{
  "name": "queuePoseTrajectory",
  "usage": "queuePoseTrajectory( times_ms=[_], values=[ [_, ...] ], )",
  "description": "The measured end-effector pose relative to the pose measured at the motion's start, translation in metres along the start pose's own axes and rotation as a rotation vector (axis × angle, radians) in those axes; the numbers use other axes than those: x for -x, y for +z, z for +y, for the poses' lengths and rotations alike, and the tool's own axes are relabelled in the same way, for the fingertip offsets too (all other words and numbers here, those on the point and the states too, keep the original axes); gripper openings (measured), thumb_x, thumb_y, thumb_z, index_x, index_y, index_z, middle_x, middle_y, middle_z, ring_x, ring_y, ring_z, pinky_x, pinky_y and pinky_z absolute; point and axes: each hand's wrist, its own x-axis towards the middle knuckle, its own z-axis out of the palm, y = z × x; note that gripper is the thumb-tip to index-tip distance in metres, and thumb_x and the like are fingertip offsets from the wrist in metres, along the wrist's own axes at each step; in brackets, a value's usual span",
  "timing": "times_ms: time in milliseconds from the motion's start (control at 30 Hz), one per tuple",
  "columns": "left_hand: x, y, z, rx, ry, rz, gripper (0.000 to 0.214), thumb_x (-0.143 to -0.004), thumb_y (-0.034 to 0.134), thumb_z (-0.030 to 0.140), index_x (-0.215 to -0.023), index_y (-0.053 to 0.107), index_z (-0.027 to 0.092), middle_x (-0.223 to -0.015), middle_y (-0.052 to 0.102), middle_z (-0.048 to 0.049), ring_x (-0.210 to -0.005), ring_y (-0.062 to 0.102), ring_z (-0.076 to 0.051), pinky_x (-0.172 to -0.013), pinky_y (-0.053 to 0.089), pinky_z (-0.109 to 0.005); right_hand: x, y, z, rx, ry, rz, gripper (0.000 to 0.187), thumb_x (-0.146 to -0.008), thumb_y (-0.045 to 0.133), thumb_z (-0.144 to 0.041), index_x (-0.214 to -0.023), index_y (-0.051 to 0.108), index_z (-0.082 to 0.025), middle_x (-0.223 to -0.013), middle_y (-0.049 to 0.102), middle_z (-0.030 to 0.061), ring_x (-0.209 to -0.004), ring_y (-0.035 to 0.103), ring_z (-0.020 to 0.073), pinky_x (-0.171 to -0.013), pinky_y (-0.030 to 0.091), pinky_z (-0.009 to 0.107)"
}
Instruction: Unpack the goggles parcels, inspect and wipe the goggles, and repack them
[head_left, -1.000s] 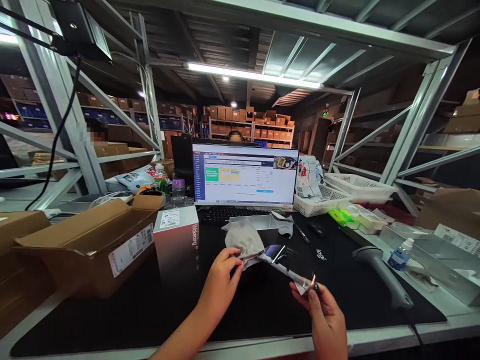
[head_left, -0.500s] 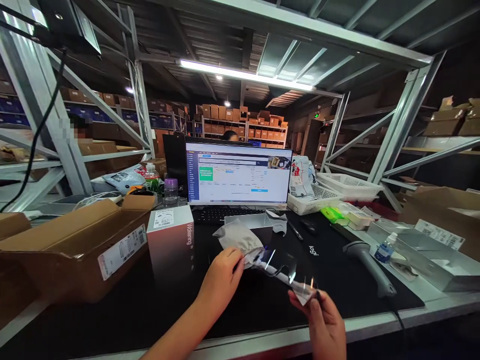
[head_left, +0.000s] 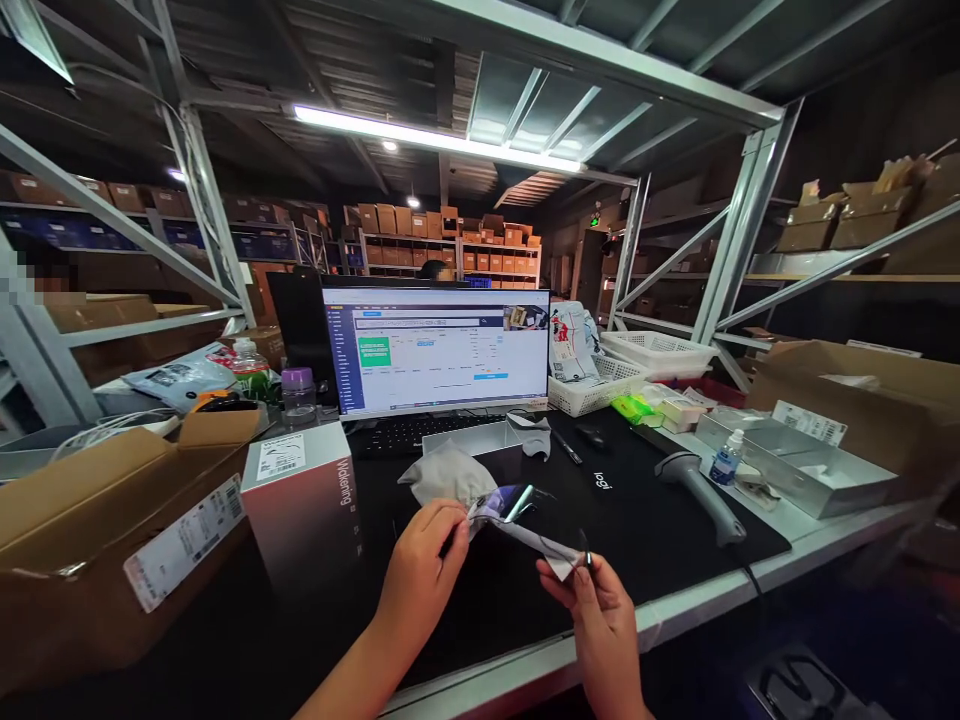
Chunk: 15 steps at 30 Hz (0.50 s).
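Observation:
My left hand (head_left: 426,560) is closed, pinching the gathered mouth of a soft grey pouch (head_left: 450,474) above the black desk mat. Right at that mouth is a pair of glasses (head_left: 517,503), its shiny lens catching purple and white light; how much of it lies inside the pouch I cannot tell. My right hand (head_left: 600,620) is closed on the near end of the glasses, by a thin dark temple arm. A pale grey strip of cloth (head_left: 551,552) stretches between both hands, its end at my right fingertips.
Left stand a gradient box (head_left: 300,510) and an open carton (head_left: 97,540). Behind are a monitor (head_left: 442,370), keyboard (head_left: 390,437) and open silver tray (head_left: 465,440). To the right lie a scanner (head_left: 701,495), a spray bottle (head_left: 726,460), a grey box (head_left: 810,480) and white baskets (head_left: 600,390).
The view has turned right, so the scene sits further left. My right hand has come closer to my left, and the glasses sit nearer the pouch mouth. Both hands keep their grip.

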Motion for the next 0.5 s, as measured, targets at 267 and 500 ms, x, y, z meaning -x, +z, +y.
queuePoseTrajectory(
  times_ms=[267,500],
  values=[
    [-0.007,-0.012,-0.004,0.034,-0.143,0.069,0.022,-0.100,0.048,0.034,-0.087,0.062,0.022,-0.080,0.064,0.0003,-0.072,0.061,-0.017,-0.065,0.049,-0.026,0.024,0.005,0.010,0.419,-0.352,-0.121,0.023,-0.098,0.056,-0.038,-0.090,0.073,-0.024,-0.113,0.076,0.0107,-0.103,0.073,0.0270,-0.089,0.061,0.038],
    [0.000,-0.013,-0.001,0.037,-0.053,0.013,0.018,-0.097,0.052,0.029,-0.085,0.064,0.023,-0.097,0.065,-0.0030,-0.095,0.061,-0.019,-0.086,0.047,-0.031,0.011,0.003,0.002,0.367,-0.259,-0.051,0.024,-0.098,0.057,-0.039,-0.107,0.073,-0.023,-0.112,0.076,0.0104,-0.101,0.074,0.0274,-0.088,0.063,0.040]
  ],
)
